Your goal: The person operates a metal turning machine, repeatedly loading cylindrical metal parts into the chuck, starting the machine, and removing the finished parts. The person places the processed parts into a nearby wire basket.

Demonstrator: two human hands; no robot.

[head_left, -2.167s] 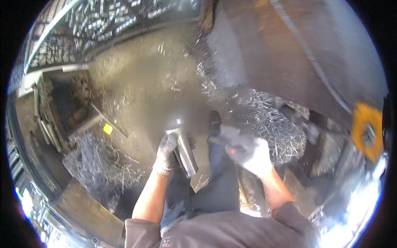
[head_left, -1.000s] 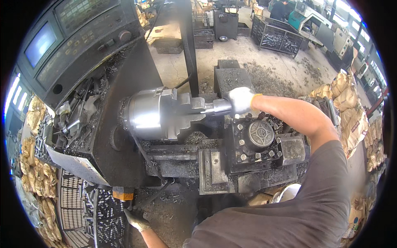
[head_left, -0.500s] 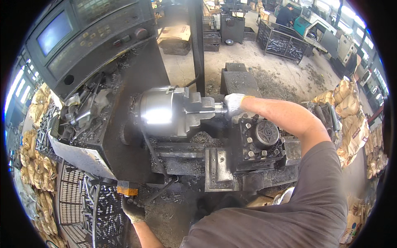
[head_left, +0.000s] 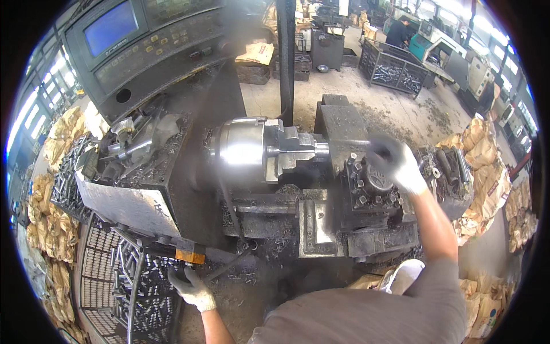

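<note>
Perhaps risking snagging by holding the white-gloved right hand [head_left: 399, 164], grip indiscernible, near three o'clock's bolt-studded black-steel tool post [head_left: 370, 198], with matching-gloved left hand [head_left: 193, 288] splayed, seemingly empty, at seven.

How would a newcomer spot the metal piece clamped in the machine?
On the dark machine, find the big shiny drum near the middle of the view. Stepped metal jaws stick out from its right side, and the short metal piece pokes out beyond them. It is smooth and round, unlike the blocky jaws.
</note>
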